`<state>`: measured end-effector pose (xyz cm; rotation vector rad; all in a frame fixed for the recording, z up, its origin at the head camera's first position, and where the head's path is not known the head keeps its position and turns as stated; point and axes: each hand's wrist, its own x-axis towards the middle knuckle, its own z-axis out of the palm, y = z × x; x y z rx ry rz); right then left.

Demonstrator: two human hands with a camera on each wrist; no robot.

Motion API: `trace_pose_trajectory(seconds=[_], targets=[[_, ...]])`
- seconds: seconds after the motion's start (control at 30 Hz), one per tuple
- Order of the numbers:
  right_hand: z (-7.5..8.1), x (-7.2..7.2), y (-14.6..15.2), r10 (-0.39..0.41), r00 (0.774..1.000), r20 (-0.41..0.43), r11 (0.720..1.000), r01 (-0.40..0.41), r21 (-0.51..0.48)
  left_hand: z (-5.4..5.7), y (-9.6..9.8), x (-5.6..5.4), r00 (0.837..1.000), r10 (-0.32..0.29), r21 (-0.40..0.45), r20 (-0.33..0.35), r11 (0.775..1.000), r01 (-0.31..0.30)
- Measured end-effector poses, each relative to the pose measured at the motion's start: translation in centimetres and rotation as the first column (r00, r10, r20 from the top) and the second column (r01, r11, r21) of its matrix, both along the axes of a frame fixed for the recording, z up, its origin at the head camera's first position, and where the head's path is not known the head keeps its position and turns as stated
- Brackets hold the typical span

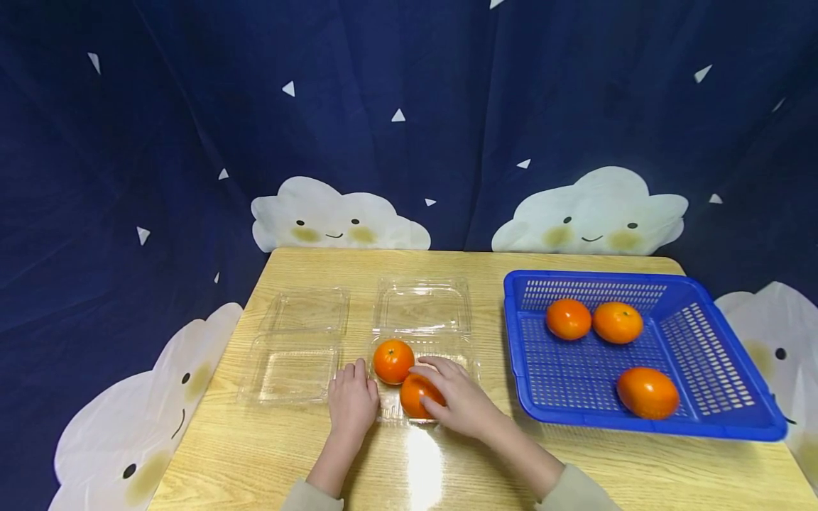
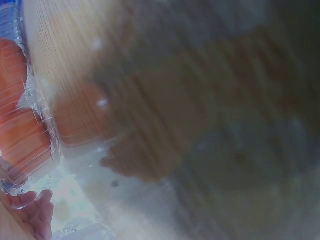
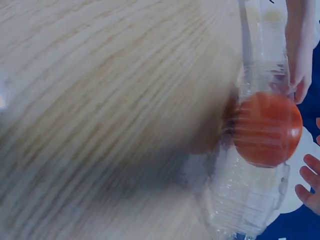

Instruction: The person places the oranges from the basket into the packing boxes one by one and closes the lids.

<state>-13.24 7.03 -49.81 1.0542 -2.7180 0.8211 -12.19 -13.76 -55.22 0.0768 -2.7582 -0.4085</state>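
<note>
On the table, a clear plastic clamshell box lies with its lid folded back. Two oranges are in its base, one at the back left and the other at the front. My right hand is over the front orange, thumb and fingers spread and overlapping it in the head view. In the right wrist view, the fingers stand apart from the orange. At the box's left side rests my left hand, its fingers extended forward beside the rim, holding nothing.
A second clear clamshell box, opened flat and with nothing in it, lies left of my left hand. To the right stands a blue plastic basket holding three oranges. A dark blue curtain with clouds hangs behind the table.
</note>
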Motion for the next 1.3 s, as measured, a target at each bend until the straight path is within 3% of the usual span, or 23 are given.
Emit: trace_pose_trajectory(seconds=[0.27, 0.6, 1.03, 1.3], targets=[[1.4, -0.7, 1.8, -0.080, 0.987, -0.141, 0.996, 0.073, -0.057, 0.1, 0.0, 0.1, 1.000, -0.001, -0.004, 0.008, 1.000, 0.001], [2.3, -2.0, 5.5, -0.199, 0.949, -0.245, 0.977, 0.172, -0.128, -0.1, -0.1, 0.1, 1.000, -0.004, -0.014, -0.003, 1.000, 0.004], [2.6, -2.8, 10.1, -0.382, 0.902, -0.200, 0.917, 0.343, -0.204, 0.1, -0.1, 0.1, 1.000, -0.002, -0.023, 0.013, 1.000, 0.003], [2.3, -2.6, 12.5, -0.466, 0.864, -0.190, 0.881, 0.433, -0.190, 0.1, -0.1, 0.1, 1.000, -0.004, -0.024, 0.013, 1.000, 0.004]])
